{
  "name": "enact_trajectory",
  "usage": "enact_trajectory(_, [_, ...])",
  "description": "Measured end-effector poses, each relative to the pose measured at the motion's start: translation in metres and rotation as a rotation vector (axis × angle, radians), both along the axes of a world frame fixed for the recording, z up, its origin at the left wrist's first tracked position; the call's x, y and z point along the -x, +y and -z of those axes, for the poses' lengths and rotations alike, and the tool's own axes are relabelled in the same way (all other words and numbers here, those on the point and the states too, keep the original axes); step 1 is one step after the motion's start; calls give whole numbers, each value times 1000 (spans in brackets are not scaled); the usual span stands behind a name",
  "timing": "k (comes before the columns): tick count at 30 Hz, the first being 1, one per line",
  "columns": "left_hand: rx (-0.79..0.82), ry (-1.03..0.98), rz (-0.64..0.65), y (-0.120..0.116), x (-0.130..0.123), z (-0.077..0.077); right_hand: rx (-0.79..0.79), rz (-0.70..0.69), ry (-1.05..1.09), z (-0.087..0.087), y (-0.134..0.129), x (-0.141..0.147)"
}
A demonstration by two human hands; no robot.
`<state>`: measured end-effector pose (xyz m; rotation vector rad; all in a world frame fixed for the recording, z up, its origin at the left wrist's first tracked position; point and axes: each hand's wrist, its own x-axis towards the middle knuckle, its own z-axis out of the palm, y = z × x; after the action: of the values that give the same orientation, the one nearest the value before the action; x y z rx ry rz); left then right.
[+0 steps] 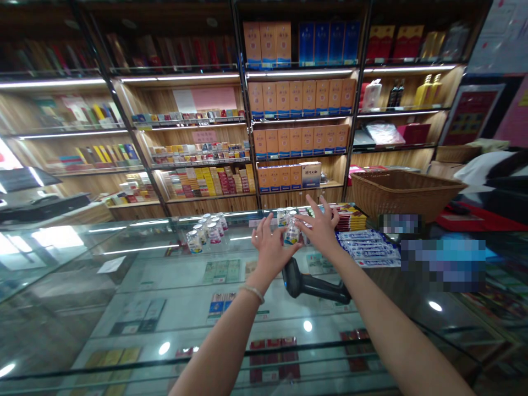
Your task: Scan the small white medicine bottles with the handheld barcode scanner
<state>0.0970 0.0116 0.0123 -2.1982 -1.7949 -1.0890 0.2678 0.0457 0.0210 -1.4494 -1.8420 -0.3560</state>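
A small clear bottle (292,232) with a yellow and blue label stands on the glass counter between my two hands. My left hand (269,242) is at its left side, the thumb running along the bottle's lower front. From the right, my right hand (324,226) touches it with the thumb side, its other fingers raised and apart. Behind it is another small bottle (281,216). Just below my hands a black barcode scanner (315,286) lies on the glass. To the left, several similar small bottles (206,231) stand in a cluster.
Blue-and-white packets (367,248) lie right of my hands, with yellow-and-red packs (350,219) behind. A wicker basket (406,190) stands at the back right. Boxed goods fill the shelves (301,118) beyond the glass counter (181,286). A monitor (27,179) is at far left.
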Motion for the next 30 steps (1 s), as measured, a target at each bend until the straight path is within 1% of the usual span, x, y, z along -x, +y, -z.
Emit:
enact_trajectory(3, [-6, 36, -2, -3, -3, -1, -22, 9, 15, -3, 0, -2])
enact_trajectory(9, [-49, 94, 33, -3, -3, 2, -9, 24, 68, -7, -1, -4])
enact_trajectory(12, [-66, 86, 36, -2, -1, 2, -27, -17, 135, -8, -2, -4])
enact_trajectory(15, [-119, 59, 57, -3, 1, 0, -42, -84, 202, -11, -4, -6])
enact_trajectory(19, [-192, 0, 90, -1, 7, -3, 23, -181, 259, -16, -7, -12])
enact_trajectory(24, [-209, -28, 141, 4, 13, -2, 128, -259, 222, -17, -10, -22])
enact_trajectory(30, [-215, 5, 172, 9, 16, 3, 115, -275, 204, -16, -8, -24])
